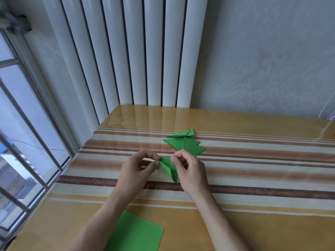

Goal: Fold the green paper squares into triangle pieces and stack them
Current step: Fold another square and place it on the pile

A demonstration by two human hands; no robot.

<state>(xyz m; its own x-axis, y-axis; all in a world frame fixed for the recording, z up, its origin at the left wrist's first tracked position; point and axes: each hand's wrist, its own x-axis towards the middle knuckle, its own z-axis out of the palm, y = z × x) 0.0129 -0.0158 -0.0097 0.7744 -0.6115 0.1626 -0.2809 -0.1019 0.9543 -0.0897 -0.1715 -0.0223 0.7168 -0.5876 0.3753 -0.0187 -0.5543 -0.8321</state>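
A partly folded green paper piece (168, 168) is held just above the striped table between both hands. My left hand (137, 171) pinches its left tip with thumb and fingers. My right hand (188, 169) grips its right side, fingers curled over the fold; the lower point hangs down towards me. Behind the hands lies a loose pile of several folded green triangles (184, 142), fanned and overlapping. Flat green paper squares (135, 232) lie at the near edge, partly under my left forearm.
The table (253, 178) has a glossy cover with brown and cream stripes. A white ribbed radiator (126, 51) stands against the far wall. A barred window (21, 133) runs along the left side. A white cord (328, 109) hangs at the far right.
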